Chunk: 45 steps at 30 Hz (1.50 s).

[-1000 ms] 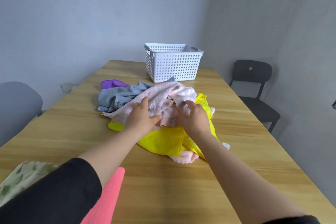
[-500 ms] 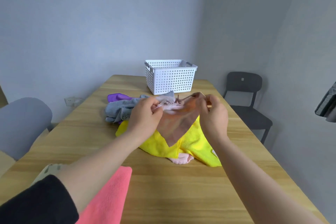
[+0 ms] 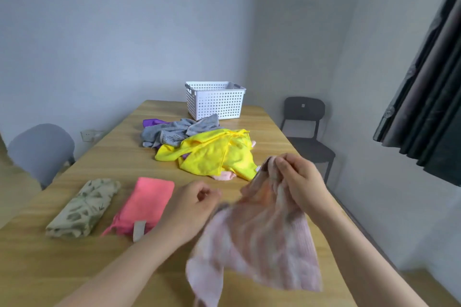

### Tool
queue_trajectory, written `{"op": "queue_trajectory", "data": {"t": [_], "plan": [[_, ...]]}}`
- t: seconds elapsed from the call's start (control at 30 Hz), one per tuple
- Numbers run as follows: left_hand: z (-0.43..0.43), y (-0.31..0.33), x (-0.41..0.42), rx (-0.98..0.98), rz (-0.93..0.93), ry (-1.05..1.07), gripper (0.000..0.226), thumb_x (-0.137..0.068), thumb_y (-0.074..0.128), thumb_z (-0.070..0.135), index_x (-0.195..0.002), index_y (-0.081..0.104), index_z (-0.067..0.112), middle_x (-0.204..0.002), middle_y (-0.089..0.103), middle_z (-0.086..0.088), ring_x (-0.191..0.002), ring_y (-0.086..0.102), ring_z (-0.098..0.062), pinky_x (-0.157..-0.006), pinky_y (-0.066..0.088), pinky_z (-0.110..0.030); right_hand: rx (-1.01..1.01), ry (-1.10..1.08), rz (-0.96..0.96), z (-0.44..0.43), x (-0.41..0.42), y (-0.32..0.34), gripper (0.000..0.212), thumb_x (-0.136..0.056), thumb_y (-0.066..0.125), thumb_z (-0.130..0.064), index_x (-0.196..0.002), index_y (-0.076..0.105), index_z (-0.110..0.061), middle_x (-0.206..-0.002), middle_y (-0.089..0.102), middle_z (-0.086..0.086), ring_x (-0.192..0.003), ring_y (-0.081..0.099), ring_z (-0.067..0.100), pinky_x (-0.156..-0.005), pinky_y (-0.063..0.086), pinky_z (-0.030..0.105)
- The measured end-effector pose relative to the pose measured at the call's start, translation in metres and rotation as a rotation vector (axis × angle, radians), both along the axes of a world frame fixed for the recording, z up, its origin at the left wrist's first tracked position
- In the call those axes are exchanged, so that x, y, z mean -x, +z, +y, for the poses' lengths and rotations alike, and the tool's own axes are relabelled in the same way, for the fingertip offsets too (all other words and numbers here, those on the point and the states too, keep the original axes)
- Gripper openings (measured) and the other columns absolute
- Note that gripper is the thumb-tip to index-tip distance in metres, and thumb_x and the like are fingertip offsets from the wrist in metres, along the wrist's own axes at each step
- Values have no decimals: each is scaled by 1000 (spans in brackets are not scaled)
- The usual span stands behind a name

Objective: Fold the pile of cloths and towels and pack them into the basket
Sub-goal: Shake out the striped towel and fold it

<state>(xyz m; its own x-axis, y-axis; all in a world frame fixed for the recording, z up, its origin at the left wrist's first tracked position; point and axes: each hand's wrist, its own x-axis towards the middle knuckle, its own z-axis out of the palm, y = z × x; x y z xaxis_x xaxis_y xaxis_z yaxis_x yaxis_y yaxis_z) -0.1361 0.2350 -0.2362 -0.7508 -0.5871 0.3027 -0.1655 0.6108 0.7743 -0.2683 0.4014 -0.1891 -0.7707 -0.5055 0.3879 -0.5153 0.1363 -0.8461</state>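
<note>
A pale pink striped cloth (image 3: 259,239) hangs blurred above the near part of the wooden table (image 3: 104,269). My right hand (image 3: 299,182) pinches its top corner. My left hand (image 3: 194,204) has curled fingers at the cloth's left edge and seems to grip it. The pile lies further back: a yellow cloth (image 3: 214,154) on top, a grey towel (image 3: 174,129) behind it, a purple cloth (image 3: 152,122) at the far left, and a pink one (image 3: 224,176) peeking out in front. The white perforated basket (image 3: 215,101) stands at the table's far end.
Two folded pieces lie at the near left: a leaf-patterned cloth (image 3: 82,207) and a coral pink towel (image 3: 144,204). A grey chair (image 3: 42,147) stands left of the table and a black chair (image 3: 306,127) right of it. Dark curtains (image 3: 429,97) hang at the right.
The pink striped cloth has come off the pile and moved toward me and to the right, held up in both hands. The view has pulled back, showing the two folded pieces.
</note>
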Motion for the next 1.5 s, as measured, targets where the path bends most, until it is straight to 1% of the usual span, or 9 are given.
{"op": "queue_trajectory", "data": {"t": [0.2, 0.37, 0.6, 0.7, 0.87, 1.0, 1.27, 1.37, 1.5], "plan": [[31, -12, -22, -69, 38, -88, 9, -80, 71, 27, -84, 63, 26, -79, 63, 7, -66, 57, -2, -60, 44, -11, -146, 54, 40, 36, -27, -14, 25, -96, 51, -15, -77, 66, -10, -72, 67, 14, -59, 55, 9, -57, 43, 17], [49, -9, -20, -120, 62, -215, 23, -79, 73, 35, -98, 63, 29, -94, 66, 12, -84, 63, 0, -72, 47, -12, -186, 111, 91, 41, -31, -10, 22, -95, 54, -22, -81, 69, -15, -78, 69, 9, -77, 61, 23, -69, 48, 32], [48, -18, 3, -105, 30, -283, 18, -78, 61, 38, -74, 65, 21, -66, 61, 10, -61, 52, -5, -61, 42, -27, -83, 180, 69, 40, -34, -4, 23, -97, 52, -21, -83, 68, -12, -78, 67, 12, -78, 61, 28, -72, 49, 40], [40, -26, 7, -152, 82, -260, 27, -79, 63, 33, -58, 56, 17, -53, 45, 9, -53, 38, -4, -53, 29, -22, -16, 43, 94, 45, -25, -8, 24, -97, 51, -18, -78, 67, -16, -70, 65, 4, -70, 60, 18, -65, 47, 28], [31, -23, 4, -444, 242, -272, 36, -73, 64, 46, -79, 68, 11, -75, 66, -16, -71, 59, -20, -71, 48, -38, -141, -103, 22, 54, -7, -33, 23, -92, 59, -18, -69, 62, -20, -56, 54, 1, -53, 45, 6, -53, 37, 19], [22, -26, 4, -444, 289, -187, 36, -72, 63, 46, -74, 65, 11, -61, 59, 1, -63, 54, -12, -67, 46, -37, -185, -11, -91, 58, -6, -46, 5, -82, 73, -23, -81, 68, -25, -63, 61, -6, -53, 49, 5, -50, 38, 18], [-14, -29, 11, -450, 337, 2, 35, -77, 67, 45, -77, 66, 10, -67, 55, -13, -64, 48, -17, -68, 43, -36, -420, 288, -281, 73, -5, -58, 22, -77, 78, -15, -96, 70, -21, -84, 73, 0, -79, 69, 13, -76, 54, 25], [-24, -29, 12, -433, 359, 15, 45, -69, 63, 55, -79, 67, 12, -67, 53, -10, -66, 45, -16, -68, 41, -36, -476, 151, -154, 73, -1, -62, 5, -82, 71, -20, -78, 68, -22, -70, 68, -6, -65, 60, 13, -64, 47, 30], [-30, -18, 11, -407, 406, 38, 11, -78, 67, 39, -79, 74, 31, -66, 65, 6, -68, 51, -10, -71, 44, -37, -279, -138, -20, 71, 1, -55, 10, -87, 62, -24, -77, 61, -26, -52, 49, -5, -48, 38, 6, -48, 29, 18]]}}
